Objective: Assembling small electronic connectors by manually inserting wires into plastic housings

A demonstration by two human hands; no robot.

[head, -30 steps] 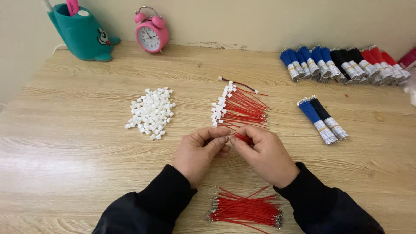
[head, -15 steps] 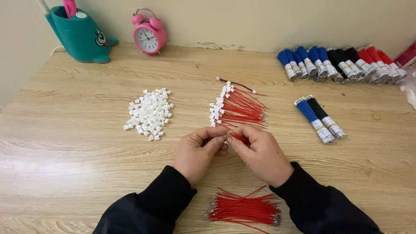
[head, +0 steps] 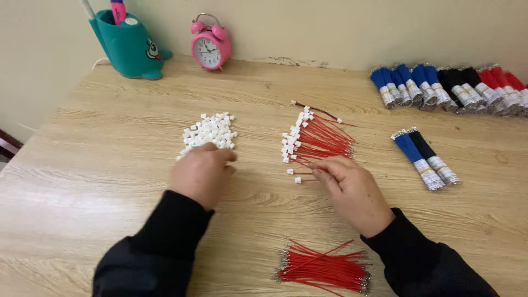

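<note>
Pinching a red wire at frame centre, the right hand laid it beside the finished wires. The left hand covered the white connectors; its grip was hidden. A careless scoop could probably scatter that loose pile.

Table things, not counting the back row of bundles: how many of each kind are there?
Red wire piles: 2
White plug pile: 1
Blue bundle: 1
Black bundle: 1
Clock: 1
Pen cup: 1
Total: 7
</note>
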